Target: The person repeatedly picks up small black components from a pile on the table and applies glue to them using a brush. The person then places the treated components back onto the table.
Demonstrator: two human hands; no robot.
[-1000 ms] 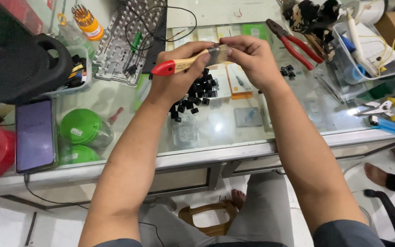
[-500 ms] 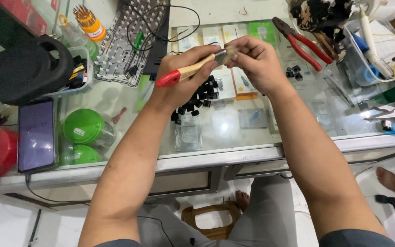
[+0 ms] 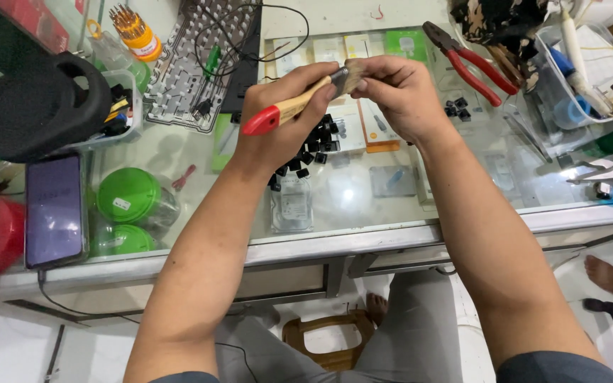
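1. I see my left hand (image 3: 278, 113) raised above the glass surface (image 3: 349, 195), its grip wrapped around the wooden handle of a small paintbrush (image 3: 296, 106); the handle's red end sticks out to the left, past the knuckles.
2. My right hand (image 3: 399, 96) meets it from the other side, its grip pinching the bristle end of the paintbrush between thumb and fingertips. Whether something small is also held among the bristles, I cannot tell.
3. The paintbrush lies nearly level, tilted slightly up toward the right, held in the air between both hands.
4. Directly under the hands a heap of black keycaps (image 3: 313, 145) lies on the surface, partly hidden by my left wrist.
5. Further back on the left lies a grey keyboard frame (image 3: 196, 64) stripped of its caps, with a black cable looped over it.
6. Red-handled pliers (image 3: 473, 64) lie to the right of my right hand, well apart from it.
7. A dark smartphone (image 3: 54, 209) lies flat at the left edge, just beside two green round containers (image 3: 133, 198).
8. A clear plastic tub (image 3: 583, 78) with cables and tools stands at far right.
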